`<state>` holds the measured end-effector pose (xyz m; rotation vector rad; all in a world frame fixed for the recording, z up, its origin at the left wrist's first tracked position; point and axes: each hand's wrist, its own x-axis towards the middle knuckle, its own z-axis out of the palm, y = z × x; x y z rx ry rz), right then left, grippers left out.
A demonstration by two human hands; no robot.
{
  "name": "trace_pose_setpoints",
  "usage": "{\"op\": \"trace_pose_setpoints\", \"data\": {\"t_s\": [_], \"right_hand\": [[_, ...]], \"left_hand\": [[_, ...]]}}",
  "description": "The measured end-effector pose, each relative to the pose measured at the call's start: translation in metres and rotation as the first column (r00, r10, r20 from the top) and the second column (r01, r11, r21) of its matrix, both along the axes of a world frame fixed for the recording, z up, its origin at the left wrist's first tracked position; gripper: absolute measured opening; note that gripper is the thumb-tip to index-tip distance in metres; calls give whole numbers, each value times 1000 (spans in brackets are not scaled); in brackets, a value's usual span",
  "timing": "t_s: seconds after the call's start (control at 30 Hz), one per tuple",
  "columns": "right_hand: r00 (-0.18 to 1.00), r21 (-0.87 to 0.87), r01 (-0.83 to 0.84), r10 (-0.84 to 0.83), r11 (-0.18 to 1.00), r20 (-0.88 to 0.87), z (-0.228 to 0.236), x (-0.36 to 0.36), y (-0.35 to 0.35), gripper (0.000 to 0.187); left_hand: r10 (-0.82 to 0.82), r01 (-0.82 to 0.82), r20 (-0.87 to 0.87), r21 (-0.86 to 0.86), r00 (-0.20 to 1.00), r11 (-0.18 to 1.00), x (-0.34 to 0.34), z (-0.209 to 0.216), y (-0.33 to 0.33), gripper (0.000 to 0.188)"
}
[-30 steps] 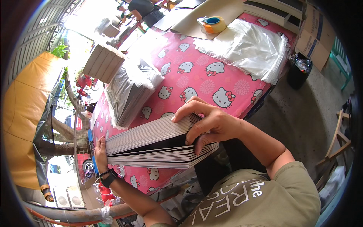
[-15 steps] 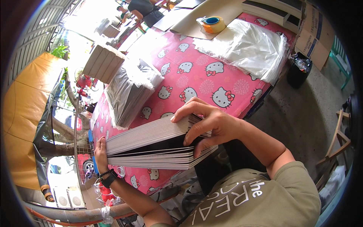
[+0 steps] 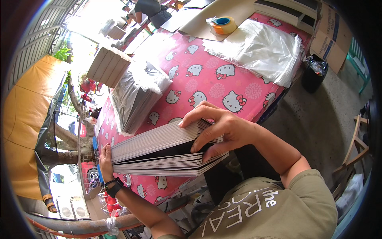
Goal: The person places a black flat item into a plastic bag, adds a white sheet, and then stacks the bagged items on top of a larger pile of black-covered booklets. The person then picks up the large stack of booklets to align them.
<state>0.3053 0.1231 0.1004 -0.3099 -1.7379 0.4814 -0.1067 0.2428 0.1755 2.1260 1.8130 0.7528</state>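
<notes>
A thick stack of thin boards [image 3: 159,139] with pale edges and black faces stands on edge at the near side of the table. My left hand [image 3: 106,162] lies flat against its left end, fingers straight. At the right end, my right hand [image 3: 225,129] has its fingers curled over the board edges. Its index finger reaches the far top corner. Its thumb and another finger are at a wedge-shaped gap where a black face shows. Below the gap, the nearer boards are slightly fanned. The undersides of both hands are hidden.
A plastic-covered stack [image 3: 139,97] and a pale block pile [image 3: 108,67] stand beyond on the pink table cover [image 3: 217,89]. Farther off lie white plastic sheets [image 3: 258,49] and a tape roll [image 3: 223,25]. A black bin [image 3: 315,75] stands right. A person [image 3: 153,12] bends at the back.
My right thumb has shifted slightly up and left along the board edges, and the gap's lower side has shifted slightly. My left hand stays put. The person at the back has moved.
</notes>
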Motion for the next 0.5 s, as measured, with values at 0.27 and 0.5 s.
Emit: {"op": "trace_pose_setpoints", "data": {"t_s": [0.27, 0.5], "right_hand": [[1000, 16, -2, 2, 1000, -7, -2, 0, 1, 24], [1000, 39, 2, -2, 999, -1, -4, 1, -1, 29]], "left_hand": [[28, -30, -37, -53, 999, 998, 7, 5, -2, 50], [-5, 7, -51, 27, 999, 1000, 1, 0, 2, 48]]}}
